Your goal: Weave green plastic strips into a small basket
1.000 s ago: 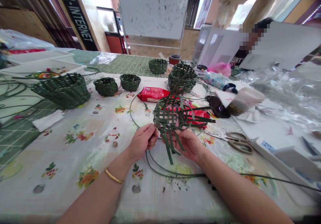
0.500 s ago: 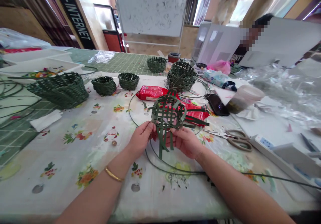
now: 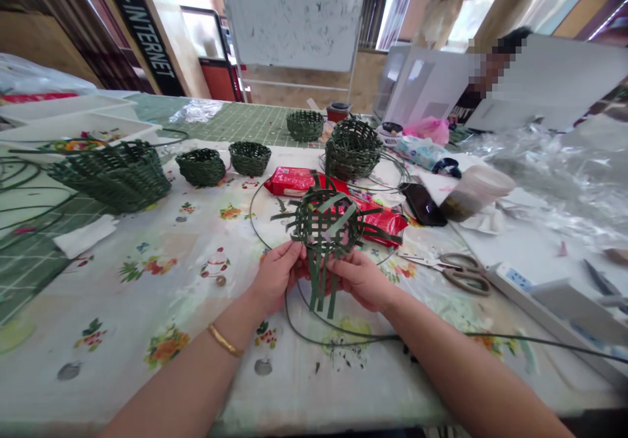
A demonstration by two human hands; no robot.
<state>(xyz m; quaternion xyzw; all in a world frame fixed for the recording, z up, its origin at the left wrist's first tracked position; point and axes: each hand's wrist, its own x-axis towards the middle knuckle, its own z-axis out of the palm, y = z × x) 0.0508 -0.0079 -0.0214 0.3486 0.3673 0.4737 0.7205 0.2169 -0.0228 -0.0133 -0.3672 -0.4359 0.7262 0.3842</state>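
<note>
Head camera, looking down across a floral-printed surface (image 3: 304,392):

- A half-woven basket base of dark green strips (image 3: 326,225) is held up near the middle of the surface, tilted toward the camera, with its loose strip ends (image 3: 321,292) hanging below and others sticking out sideways.
- Both hands are close together, curled under the lower edge of the weave, and it is pinched between fingers and thumbs. The left hand (image 3: 277,278) and right hand (image 3: 360,281) are almost touching.
- A gold bangle (image 3: 224,340) is worn on the left wrist.
- A dark green wire (image 3: 294,314) curves in a wide loop around and beneath the hands, then trails toward the right edge.
- Behind the weave lies a red plastic packet (image 3: 289,181), partly hidden by it.
- Four small woven baskets (image 3: 250,158) and one larger basket (image 3: 110,176) stand toward the far and left edges, well apart from the hands.
- Scissors (image 3: 466,278) lie to the right, near a white power strip (image 3: 515,281) — a dark phone (image 3: 422,204) and a plastic tub (image 3: 475,193) lie farther back.
</note>
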